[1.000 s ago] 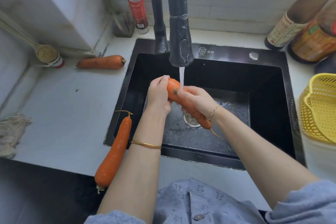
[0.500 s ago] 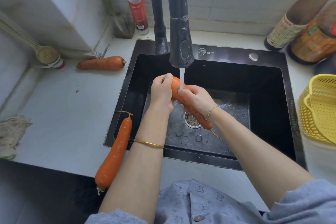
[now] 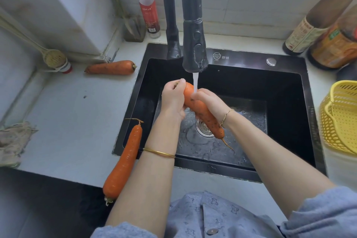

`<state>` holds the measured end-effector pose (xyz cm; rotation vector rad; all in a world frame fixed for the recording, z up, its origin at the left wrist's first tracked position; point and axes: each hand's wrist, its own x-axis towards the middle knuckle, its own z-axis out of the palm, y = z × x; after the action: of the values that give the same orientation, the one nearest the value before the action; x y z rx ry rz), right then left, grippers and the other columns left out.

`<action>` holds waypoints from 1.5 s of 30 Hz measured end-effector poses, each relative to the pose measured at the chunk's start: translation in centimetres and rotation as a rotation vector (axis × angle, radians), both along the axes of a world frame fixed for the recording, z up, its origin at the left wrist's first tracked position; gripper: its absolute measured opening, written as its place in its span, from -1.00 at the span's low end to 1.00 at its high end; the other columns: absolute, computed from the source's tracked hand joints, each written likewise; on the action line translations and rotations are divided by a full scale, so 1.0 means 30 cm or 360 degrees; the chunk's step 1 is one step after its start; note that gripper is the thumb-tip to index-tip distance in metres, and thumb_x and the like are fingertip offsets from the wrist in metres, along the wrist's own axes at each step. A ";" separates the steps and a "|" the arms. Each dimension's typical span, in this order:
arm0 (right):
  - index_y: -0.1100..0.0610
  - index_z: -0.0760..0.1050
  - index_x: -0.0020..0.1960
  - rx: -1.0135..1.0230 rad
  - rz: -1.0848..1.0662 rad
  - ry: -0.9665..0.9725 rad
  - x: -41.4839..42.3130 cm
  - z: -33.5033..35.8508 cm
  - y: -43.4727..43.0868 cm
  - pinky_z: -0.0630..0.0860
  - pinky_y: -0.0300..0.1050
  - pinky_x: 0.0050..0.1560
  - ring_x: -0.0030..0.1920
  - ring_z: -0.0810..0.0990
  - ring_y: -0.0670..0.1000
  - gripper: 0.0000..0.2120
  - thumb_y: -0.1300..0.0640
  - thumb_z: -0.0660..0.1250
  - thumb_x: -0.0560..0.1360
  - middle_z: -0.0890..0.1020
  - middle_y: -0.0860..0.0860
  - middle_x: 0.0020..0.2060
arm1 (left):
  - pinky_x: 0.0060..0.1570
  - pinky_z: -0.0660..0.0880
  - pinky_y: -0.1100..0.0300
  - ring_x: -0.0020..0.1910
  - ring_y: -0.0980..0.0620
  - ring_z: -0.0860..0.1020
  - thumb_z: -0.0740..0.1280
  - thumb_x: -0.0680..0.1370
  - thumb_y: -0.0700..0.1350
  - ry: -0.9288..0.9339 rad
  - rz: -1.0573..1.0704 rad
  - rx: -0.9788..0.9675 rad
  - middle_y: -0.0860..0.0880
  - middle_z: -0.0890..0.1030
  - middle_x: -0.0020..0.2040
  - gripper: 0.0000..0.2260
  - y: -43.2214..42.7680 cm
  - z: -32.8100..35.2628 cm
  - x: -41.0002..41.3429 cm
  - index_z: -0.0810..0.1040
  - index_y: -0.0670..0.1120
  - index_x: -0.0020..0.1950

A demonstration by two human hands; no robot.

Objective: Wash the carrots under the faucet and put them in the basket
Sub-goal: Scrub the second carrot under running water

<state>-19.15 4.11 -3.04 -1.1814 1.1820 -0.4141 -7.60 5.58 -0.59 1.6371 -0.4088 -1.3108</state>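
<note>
Under the matte black faucet (image 3: 195, 52), a tapered, dirt-flecked carrot (image 3: 201, 110) slanted through the stream above the wet black sink (image 3: 286, 91). A long carrot (image 3: 125, 158) and a stubby carrot (image 3: 111, 67) lay on the pale, smudged bench (image 3: 73, 121). A perforated yellow basket (image 3: 340, 121) stood at the right. The left hand (image 3: 172, 98) had its fingers curled round the thick end, and the right hand (image 3: 209, 105) gripped the middle.

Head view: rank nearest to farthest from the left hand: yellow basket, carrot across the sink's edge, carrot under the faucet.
1. carrot under the faucet, gripped by the left hand
2. carrot across the sink's edge, left
3. yellow basket, far right
</note>
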 end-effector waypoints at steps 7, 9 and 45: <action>0.14 0.53 0.09 0.0309 -0.0045 0.0002 -0.006 -0.018 -0.015 0.52 0.01 -0.11 -0.27 0.58 0.09 -0.39 -0.25 0.27 0.22 0.63 0.17 -0.24 | 0.16 0.55 -0.19 0.21 -0.18 0.55 0.27 0.63 -0.09 0.0045 0.0013 0.0012 -0.21 0.53 0.22 -0.95 0.000 -0.005 0.004 0.50 -0.04 0.05; 0.17 0.49 0.17 0.0294 -0.0017 0.0068 -0.004 -0.010 -0.022 0.53 0.07 -0.06 -0.25 0.57 0.15 -0.38 -0.18 0.23 0.23 0.63 0.22 -0.23 | 0.16 0.55 -0.20 0.21 -0.19 0.55 0.27 0.63 -0.09 0.0034 0.0021 0.0021 -0.21 0.53 0.22 -0.93 0.000 -0.004 0.006 0.50 -0.04 0.07; 0.22 0.62 -0.19 -0.1012 -0.0006 0.0424 -0.009 -0.037 -0.010 0.56 0.11 -0.06 -0.13 0.62 0.09 -0.80 0.08 0.42 0.46 0.65 0.07 -0.24 | 0.05 0.61 -0.11 -0.08 0.01 0.55 0.33 0.60 -0.21 -0.0037 -0.0109 0.0107 -0.05 0.52 -0.04 -0.98 0.059 -0.007 0.042 0.51 -0.12 -0.02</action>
<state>-19.40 3.82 -4.16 -1.8255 1.3238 -0.6812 -6.34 7.35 -0.80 1.7087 -0.4425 -1.3705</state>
